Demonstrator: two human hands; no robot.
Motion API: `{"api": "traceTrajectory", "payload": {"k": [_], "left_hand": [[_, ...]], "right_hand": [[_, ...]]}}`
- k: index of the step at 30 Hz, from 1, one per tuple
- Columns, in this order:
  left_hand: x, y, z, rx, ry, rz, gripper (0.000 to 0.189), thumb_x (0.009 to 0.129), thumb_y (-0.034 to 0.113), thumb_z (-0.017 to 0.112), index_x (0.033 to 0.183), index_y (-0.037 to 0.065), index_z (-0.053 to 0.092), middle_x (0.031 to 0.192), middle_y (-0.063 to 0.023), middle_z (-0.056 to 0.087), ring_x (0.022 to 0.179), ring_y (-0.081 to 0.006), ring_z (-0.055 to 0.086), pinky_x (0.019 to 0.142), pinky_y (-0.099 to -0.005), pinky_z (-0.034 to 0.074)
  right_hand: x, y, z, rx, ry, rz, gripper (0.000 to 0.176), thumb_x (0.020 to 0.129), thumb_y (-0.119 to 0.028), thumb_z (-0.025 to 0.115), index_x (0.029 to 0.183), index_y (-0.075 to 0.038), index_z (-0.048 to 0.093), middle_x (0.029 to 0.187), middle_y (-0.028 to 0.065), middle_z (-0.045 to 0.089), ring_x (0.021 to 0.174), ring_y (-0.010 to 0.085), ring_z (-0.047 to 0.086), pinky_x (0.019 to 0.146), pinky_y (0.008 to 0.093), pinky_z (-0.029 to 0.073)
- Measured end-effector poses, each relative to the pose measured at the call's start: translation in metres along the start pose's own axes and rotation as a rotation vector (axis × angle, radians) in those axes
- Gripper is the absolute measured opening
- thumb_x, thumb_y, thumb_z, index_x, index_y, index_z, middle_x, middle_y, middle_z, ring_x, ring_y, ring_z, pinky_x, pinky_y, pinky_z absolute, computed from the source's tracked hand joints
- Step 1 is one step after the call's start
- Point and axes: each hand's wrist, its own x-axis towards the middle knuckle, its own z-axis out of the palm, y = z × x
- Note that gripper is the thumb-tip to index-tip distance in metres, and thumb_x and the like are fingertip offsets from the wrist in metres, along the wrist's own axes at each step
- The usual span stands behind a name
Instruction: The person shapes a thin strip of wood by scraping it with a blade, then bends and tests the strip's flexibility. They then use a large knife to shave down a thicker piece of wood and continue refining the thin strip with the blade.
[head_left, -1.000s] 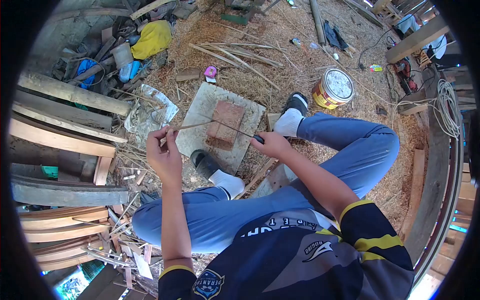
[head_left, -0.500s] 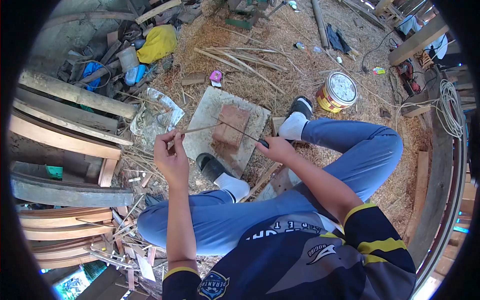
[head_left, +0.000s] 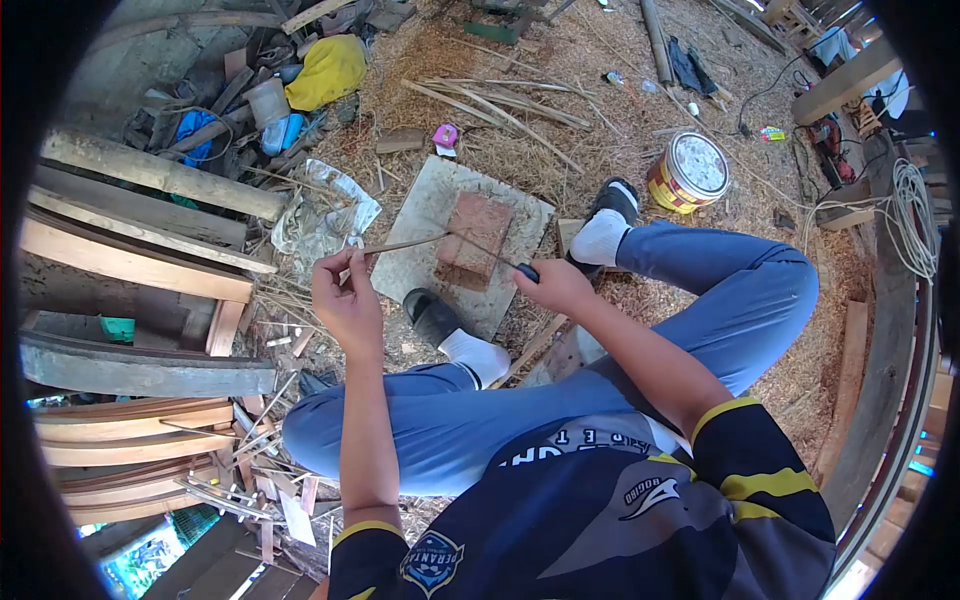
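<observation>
My left hand (head_left: 346,290) pinches one end of a thin wooden strip (head_left: 405,243), which points right over a reddish brick (head_left: 476,235). In my right hand (head_left: 555,287) is a knife (head_left: 487,250) with a black handle and a narrow dark blade. Its blade slants up and left above the brick, the tip meeting the strip's far end. The brick rests on a pale square board (head_left: 412,205) on the ground, between my slippered feet.
Shavings cover the ground. A yellow-and-red bucket (head_left: 688,172) stands beyond my right foot. Loose wooden strips (head_left: 510,105) and a pink object (head_left: 445,138) lie ahead. Curved timbers (head_left: 140,375) are stacked on my left, with a coil of rope (head_left: 912,218) at far right.
The view has shifted slightly, so the scene sits further right and higher. The knife's tip no longer pokes as far past the strip. Both hands keep their hold.
</observation>
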Motion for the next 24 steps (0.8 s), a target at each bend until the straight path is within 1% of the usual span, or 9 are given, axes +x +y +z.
{"api": "traceTrajectory", "payload": {"k": [3,7,10,13,16,17,20,22,24], "left_hand": [[0.004,-0.004,0.001,-0.003,0.008,0.032,0.011,0.103,0.002,0.066,0.106,-0.006,0.058,0.101,-0.0131,0.067,0.092,-0.0167,0.072,0.082,-0.0292,0.063],[0.002,0.001,0.004,-0.004,0.003,0.005,0.012,0.102,0.001,0.067,0.106,-0.007,0.058,0.102,-0.0136,0.066,0.091,-0.0167,0.071,0.082,-0.0294,0.063],[0.003,0.000,0.002,0.044,-0.017,0.025,0.012,0.102,0.001,0.067,0.106,-0.007,0.058,0.102,-0.0140,0.066,0.091,-0.0171,0.071,0.083,-0.0298,0.063],[0.008,0.004,0.005,0.038,-0.010,0.031,0.012,0.102,0.001,0.067,0.105,-0.007,0.058,0.102,-0.0138,0.066,0.091,-0.0169,0.071,0.082,-0.0300,0.064],[0.001,0.000,0.004,0.005,0.003,0.000,0.012,0.102,0.001,0.067,0.104,-0.006,0.058,0.101,-0.0136,0.067,0.092,-0.0170,0.070,0.082,-0.0301,0.062],[0.002,-0.001,0.004,-0.009,0.013,0.003,0.011,0.102,0.001,0.067,0.104,-0.006,0.058,0.101,-0.0136,0.067,0.093,-0.0171,0.070,0.082,-0.0301,0.062],[0.003,0.004,-0.002,0.211,0.014,0.001,0.010,0.103,0.001,0.066,0.103,-0.005,0.058,0.104,-0.0150,0.068,0.094,-0.0186,0.070,0.085,-0.0304,0.060],[0.006,0.007,-0.001,0.208,0.023,-0.001,0.010,0.104,0.002,0.065,0.105,-0.004,0.057,0.105,-0.0163,0.068,0.096,-0.0200,0.071,0.086,-0.0304,0.058],[0.004,0.003,0.001,0.129,0.040,0.000,0.011,0.104,0.002,0.064,0.107,-0.004,0.056,0.106,-0.0174,0.069,0.098,-0.0212,0.071,0.087,-0.0308,0.059]], "right_hand": [[0.007,0.014,-0.006,-0.039,-0.032,0.117,0.061,0.098,-0.061,0.056,0.103,-0.004,0.076,0.098,0.0254,0.075,0.097,0.0433,0.072,0.087,0.0526,0.056],[-0.008,0.004,-0.022,-0.035,-0.059,-0.023,0.067,0.098,-0.063,0.055,0.099,0.001,0.075,0.100,0.0251,0.075,0.100,0.0436,0.072,0.089,0.0522,0.056],[0.014,0.024,-0.001,0.012,-0.075,0.156,0.068,0.097,-0.063,0.056,0.099,0.002,0.076,0.100,0.0262,0.075,0.099,0.0442,0.072,0.089,0.0522,0.056],[0.011,0.024,-0.007,-0.063,-0.042,0.101,0.068,0.097,-0.063,0.056,0.102,0.003,0.076,0.102,0.0275,0.075,0.100,0.0445,0.072,0.090,0.0518,0.056],[-0.003,0.017,-0.014,0.037,-0.087,0.036,0.071,0.097,-0.063,0.055,0.103,0.004,0.076,0.102,0.0279,0.075,0.101,0.0450,0.072,0.091,0.0519,0.056],[0.003,0.022,-0.008,0.014,-0.053,0.053,0.070,0.097,-0.063,0.055,0.102,0.004,0.076,0.102,0.0277,0.075,0.100,0.0448,0.072,0.091,0.0520,0.056],[0.019,0.033,0.014,-0.027,0.001,0.108,0.071,0.097,-0.064,0.054,0.100,0.004,0.076,0.100,0.0271,0.075,0.099,0.0444,0.072,0.089,0.0525,0.056],[0.017,0.026,0.009,-0.039,-0.029,0.155,0.071,0.098,-0.064,0.054,0.099,0.004,0.076,0.098,0.0272,0.075,0.098,0.0440,0.072,0.088,0.0528,0.056],[0.009,0.018,0.007,-0.008,-0.016,0.110,0.069,0.098,-0.063,0.055,0.099,0.002,0.076,0.096,0.0269,0.074,0.096,0.0443,0.072,0.087,0.0530,0.056]]}}
